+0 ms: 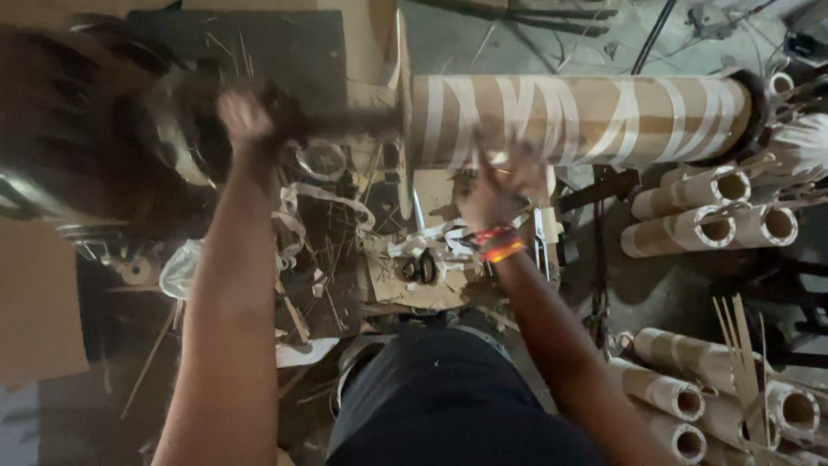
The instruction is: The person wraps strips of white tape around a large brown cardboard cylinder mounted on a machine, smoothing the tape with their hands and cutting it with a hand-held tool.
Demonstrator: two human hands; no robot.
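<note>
**Inspector:** Cluttered workshop floor (673, 298), dim, strewn with splinters and white tape offcuts. Head view only. What is in hand?

**Assistant:** A long brown cardboard tube wound with white tape bands (586, 116) lies across the upper middle of the floor, its dark-capped end toward the right edge. The right hand (493, 194), with red and orange bands on the wrist, rests against the tube's underside near its left end, fingers curled on it or on the tape; I cannot tell whether they are fully clamped.

**Inspector:** And the left?

**Assistant:** The left hand (246, 116) is motion-blurred, closed around a dark shaft or handle (345, 125) that runs into the tube's left end.

**Inspector:** Surroundings?

**Assistant:** Black-handled scissors (421, 267) on a cardboard scrap just below the right hand; shorter taped cardboard tubes (716, 220) stacked toward the right edge, more at the lower right corner.

**Inspector:** Guidance?

**Assistant:** In my judgement, turn the shaft evenly, keep tape tension steady under the right fingers, and hold the bands evenly spaced.
</note>
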